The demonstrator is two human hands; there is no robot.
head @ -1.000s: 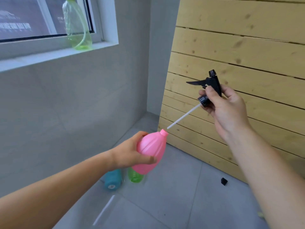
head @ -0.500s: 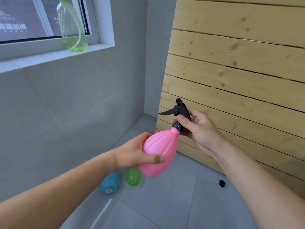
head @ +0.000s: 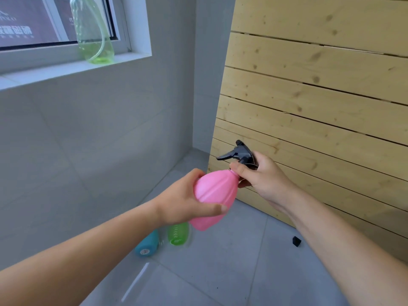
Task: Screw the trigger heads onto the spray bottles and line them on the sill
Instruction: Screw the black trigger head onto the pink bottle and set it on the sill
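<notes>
So the left hand (head: 183,203) had the pink spray bottle (head: 213,200) wrapped up around its belly, thumb lying across the front and the other fingers curled round the far side where I couldn't see them. Bottle was tipped, neck pointing up and away toward the right hand (head: 263,176). That hand's fingers (head: 239,167) were pinched round the collar of the black trigger head (head: 239,153), right where it met the pink neck, thumb on the near side. The head sat on the neck with its lever sticking out to the left, past the fingertips. Couldn't tell how far it was threaded on, the fingers covered the joint.

Below the left hand's fingers, on the grey tiled floor (head: 220,272), a green bottle (head: 177,234) and a teal bottle (head: 147,245) lay side by side, partly hidden behind the forearm. A small black piece (head: 296,241) sat on the floor under the right forearm, near the wooden slat panel (head: 320,96) that stood behind the right hand.

Up and off to the left of both hands, a clear green bottle (head: 93,33) stood upright on the window sill (head: 66,70), with a tube curving down inside it; its top was cut off by the frame edge
</notes>
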